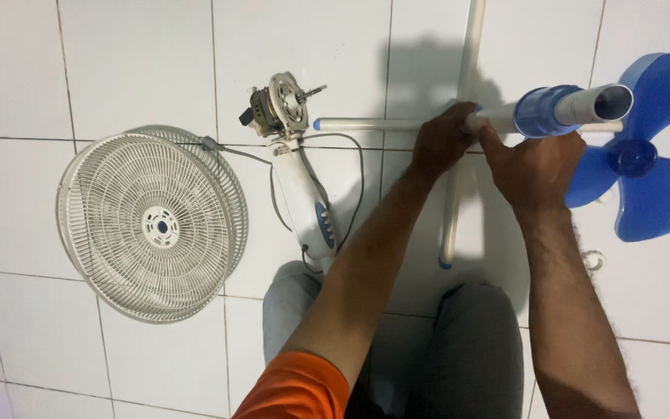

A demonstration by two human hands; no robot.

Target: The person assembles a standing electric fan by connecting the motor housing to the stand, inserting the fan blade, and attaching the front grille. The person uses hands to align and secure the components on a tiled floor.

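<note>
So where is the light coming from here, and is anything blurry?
Head view: a shadow falls on the tiled floor beyond the left hand and right hand, so light likely comes from behind the person; the fan pole looks slightly soft.

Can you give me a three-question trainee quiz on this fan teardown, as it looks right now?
1. True or false: both hands grip the white stand pole.
2. Where does the blue fan blade lie? A) right of the hands B) on the grilles C) in the lap
3. What lies between the grilles and the left arm?

Key
1. True: left hand and right hand hold the white stand pole near its blue collar.
2. A: the blue fan blade lies on the tiled floor.
3. The fan motor head, beside the stacked grilles.
</note>
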